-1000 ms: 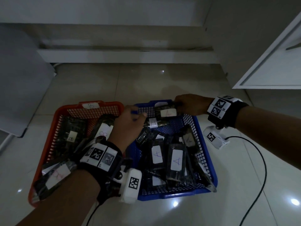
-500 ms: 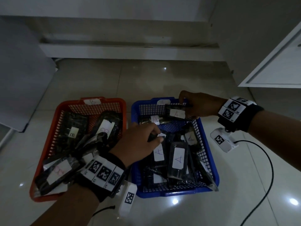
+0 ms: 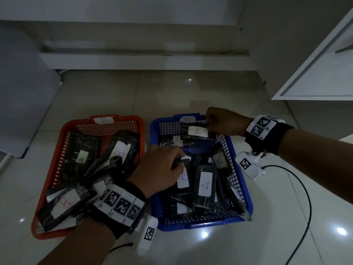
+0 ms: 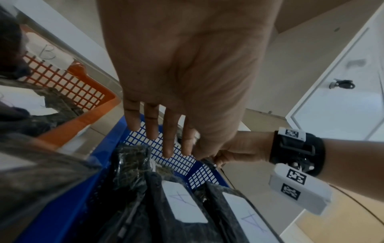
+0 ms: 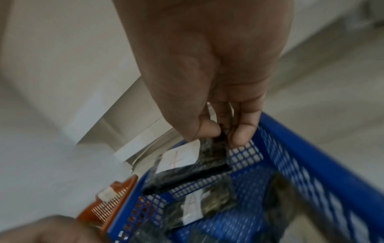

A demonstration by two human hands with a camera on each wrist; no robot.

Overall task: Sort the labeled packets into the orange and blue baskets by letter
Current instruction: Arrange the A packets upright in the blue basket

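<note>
Tiled floor (image 3: 191,96). Right hand (image 3: 224,122) pinches A packet (image 3: 196,131) over blue basket (image 3: 154,134), 12 o'clock end. Left hand (image 3: 160,169), fingers straight, over A packets (image 3: 205,183).

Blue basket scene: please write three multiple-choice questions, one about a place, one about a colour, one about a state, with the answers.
1. Where does the right hand hold its black plastic packet with a white A label?
A. above the far end of the blue mesh plastic basket
B. over the orange basket
C. on the floor

2. What colour is the mesh basket tagged B?
A. green
B. orange
C. white

3. How are the left hand's fingers?
A. clenched in a fist
B. pinching a cable
C. straight

Answers: 1 A, the head view shows it there. 2 B, its rim is orange. 3 C, the left wrist view shows them extended.
</note>
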